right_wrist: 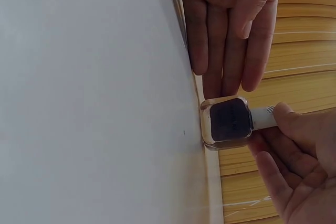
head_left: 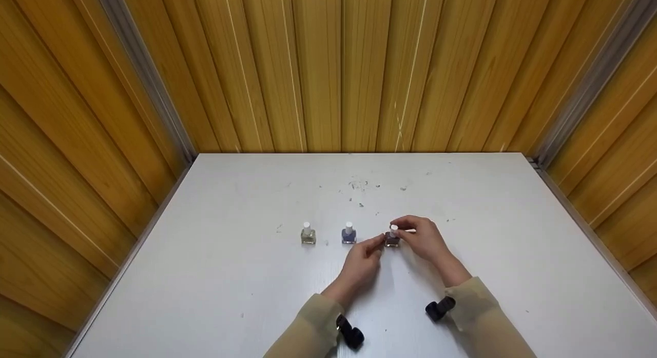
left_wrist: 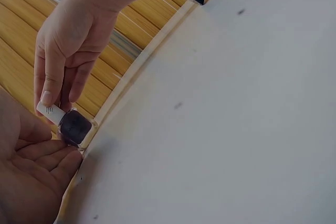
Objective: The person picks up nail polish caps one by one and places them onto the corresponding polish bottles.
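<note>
A dark nail polish bottle (head_left: 392, 240) with a white cap (right_wrist: 263, 117) stands upright on the white table. My right hand (head_left: 425, 240) pinches that cap between thumb and fingers. From the other side my left hand (head_left: 360, 264) reaches in, its fingers nearly straight and the tips at the glass. Whether those tips press on it or only lie close, I cannot tell. Left of the hands stands a blue-violet nail polish bottle (head_left: 349, 237), and farther left a pale yellowish one (head_left: 308, 237); both are upright with white caps.
The white table (head_left: 215, 276) has small dark marks and specks, mostly behind the bottles. Wood-patterned panels (head_left: 318, 71) enclose its back and sides. A black device is strapped at each sleeve cuff, close over the tabletop.
</note>
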Demonstrator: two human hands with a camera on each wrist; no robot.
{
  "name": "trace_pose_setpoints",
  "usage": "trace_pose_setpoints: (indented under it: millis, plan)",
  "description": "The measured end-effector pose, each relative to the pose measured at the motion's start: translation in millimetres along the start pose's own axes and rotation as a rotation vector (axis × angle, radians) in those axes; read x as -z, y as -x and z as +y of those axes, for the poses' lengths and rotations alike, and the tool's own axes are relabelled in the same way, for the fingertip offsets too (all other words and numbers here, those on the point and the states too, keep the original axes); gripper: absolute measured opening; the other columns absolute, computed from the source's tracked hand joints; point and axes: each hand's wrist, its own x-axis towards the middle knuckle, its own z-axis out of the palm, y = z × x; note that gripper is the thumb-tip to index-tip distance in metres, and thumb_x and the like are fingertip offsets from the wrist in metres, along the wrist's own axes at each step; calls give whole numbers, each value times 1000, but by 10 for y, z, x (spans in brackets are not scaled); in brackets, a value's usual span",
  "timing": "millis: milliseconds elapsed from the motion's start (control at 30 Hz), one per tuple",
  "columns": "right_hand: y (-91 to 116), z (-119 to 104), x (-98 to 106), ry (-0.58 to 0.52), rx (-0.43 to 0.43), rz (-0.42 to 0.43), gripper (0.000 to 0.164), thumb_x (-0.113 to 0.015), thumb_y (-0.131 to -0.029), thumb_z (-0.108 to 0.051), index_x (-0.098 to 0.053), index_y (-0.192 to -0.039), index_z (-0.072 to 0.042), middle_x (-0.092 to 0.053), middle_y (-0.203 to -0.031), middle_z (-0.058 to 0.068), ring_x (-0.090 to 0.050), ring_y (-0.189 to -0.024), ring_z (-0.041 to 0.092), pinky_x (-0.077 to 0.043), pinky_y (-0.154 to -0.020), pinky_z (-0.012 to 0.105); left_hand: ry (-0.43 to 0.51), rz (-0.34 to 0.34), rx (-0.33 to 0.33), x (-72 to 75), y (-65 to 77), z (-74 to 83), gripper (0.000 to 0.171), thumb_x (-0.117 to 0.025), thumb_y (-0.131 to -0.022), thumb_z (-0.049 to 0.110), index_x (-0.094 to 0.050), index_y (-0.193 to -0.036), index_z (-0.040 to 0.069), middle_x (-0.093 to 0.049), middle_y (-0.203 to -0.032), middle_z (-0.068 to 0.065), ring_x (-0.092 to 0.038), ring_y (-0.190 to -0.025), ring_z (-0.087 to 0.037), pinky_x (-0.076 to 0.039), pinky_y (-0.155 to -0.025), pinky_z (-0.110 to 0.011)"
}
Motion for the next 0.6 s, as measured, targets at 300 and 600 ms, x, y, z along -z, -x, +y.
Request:
trace_pose_setpoints:
  millis: [300,600]
  plan:
    - [17,8,-3,5,30,10,23,-75,-92,-7,-76,-114,-3,-78,-111,17,-74,-106,35,-60,-92,49,-1,1,19,-9,5,3,42,-52,-100,-2,-55,-141,-8,-62,-143,-20,-53,-141,-34,-40,-120,-46]
    - [37,4,54,-48,6,-24,36,-74,-94,-11,-68,-129,0,-73,-125,19,-67,-119,38,-56,-100,53,4,41,46,-12,33,62,42,-50,-101,-2,-55,-142,-7,-63,-143,-18,-54,-140,-32,-41,-119,-43]
